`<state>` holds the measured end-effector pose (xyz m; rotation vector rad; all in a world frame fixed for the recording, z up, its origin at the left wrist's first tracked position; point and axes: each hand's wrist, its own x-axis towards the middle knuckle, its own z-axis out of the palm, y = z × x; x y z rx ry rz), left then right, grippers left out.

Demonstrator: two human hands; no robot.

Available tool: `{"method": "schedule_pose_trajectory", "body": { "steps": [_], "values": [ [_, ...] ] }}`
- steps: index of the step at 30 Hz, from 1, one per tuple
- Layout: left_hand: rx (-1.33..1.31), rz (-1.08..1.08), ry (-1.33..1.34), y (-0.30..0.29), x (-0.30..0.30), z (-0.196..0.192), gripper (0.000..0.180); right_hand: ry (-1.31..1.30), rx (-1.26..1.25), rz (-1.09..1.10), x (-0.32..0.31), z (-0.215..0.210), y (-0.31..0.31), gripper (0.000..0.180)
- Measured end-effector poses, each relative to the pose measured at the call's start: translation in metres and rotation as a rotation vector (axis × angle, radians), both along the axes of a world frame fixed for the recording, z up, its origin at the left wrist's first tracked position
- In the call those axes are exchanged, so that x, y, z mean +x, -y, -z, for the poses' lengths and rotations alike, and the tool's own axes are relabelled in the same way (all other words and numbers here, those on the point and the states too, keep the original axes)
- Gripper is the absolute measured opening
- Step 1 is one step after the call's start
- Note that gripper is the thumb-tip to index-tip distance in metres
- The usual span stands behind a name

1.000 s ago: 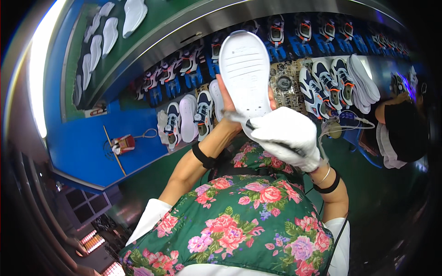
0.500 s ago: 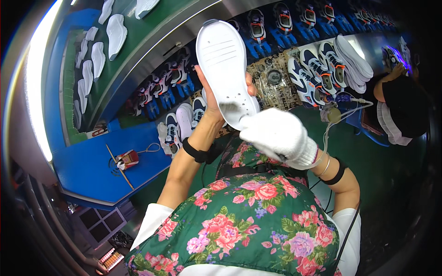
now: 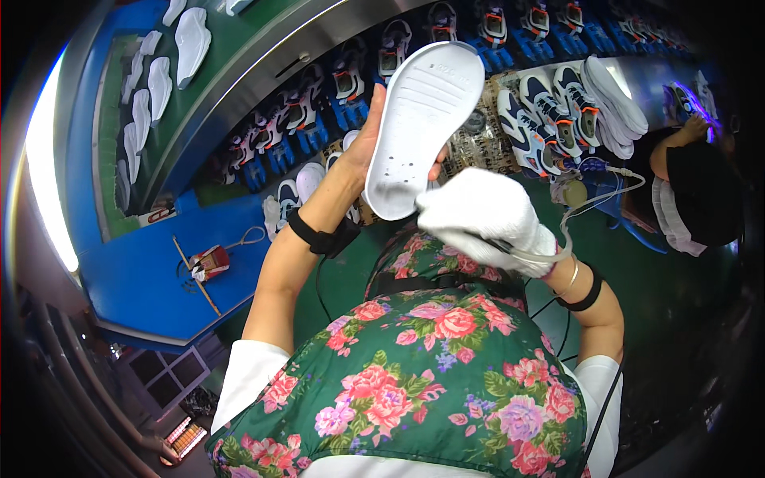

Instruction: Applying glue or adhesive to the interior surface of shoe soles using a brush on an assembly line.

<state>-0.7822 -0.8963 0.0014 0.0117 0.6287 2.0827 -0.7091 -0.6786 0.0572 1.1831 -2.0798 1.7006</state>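
Observation:
My left hand (image 3: 366, 142) grips a white shoe sole (image 3: 424, 99) from behind, its thumb along the left edge and fingertips showing at the right edge. The sole's hollow inner face is turned up toward me, with cross grooves and small holes near its lower end. A white knit glove covers my right hand (image 3: 478, 215), which is closed beside the sole's lower end. What it holds is hidden by the glove; a pale thin hose (image 3: 594, 201) runs to its wrist side.
White soles (image 3: 150, 103) lie on a green conveyor at upper left. Sneakers (image 3: 526, 127) and stacked soles (image 3: 610, 99) stand at right, past a taped box (image 3: 486, 147). More shoes line the back rack. A blue table (image 3: 135, 275) holds a red box (image 3: 210, 263). Another person (image 3: 701, 187) works at far right.
The sole has swung, its upper end moving right and its lower end left, and more of its hollow shows. My left forearm has shifted left. The gloved hand stays near the lower end.

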Motion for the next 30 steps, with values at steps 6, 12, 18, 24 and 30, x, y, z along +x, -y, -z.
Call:
{"method": "schedule_pose_trajectory", "body": {
  "steps": [6, 12, 18, 24, 30],
  "values": [
    [-0.044, -0.087, 0.088, -0.005, 0.011, 0.002, 0.097, 0.721, -0.193, -0.024, 0.006, 0.006, -0.007, 0.014],
    [-0.217, -0.495, 0.218, -0.023, 0.046, 0.012, 0.044, 0.39, -0.148, 0.325, -0.026, -0.001, -0.013, 0.018],
    [-0.183, -0.298, 0.398, 0.002, 0.052, 0.01, 0.044, 0.086, 0.012, 0.296, -0.023, -0.003, -0.015, 0.016],
    [0.131, -0.428, 0.4, -0.007, 0.052, -0.011, 0.071, 0.098, -0.017, 0.35, -0.009, -0.017, -0.015, 0.023],
    [0.368, -0.262, 0.454, -0.034, 0.054, -0.015, 0.077, -0.009, 0.018, 0.481, -0.023, -0.031, -0.025, 0.026]
  ]
}}
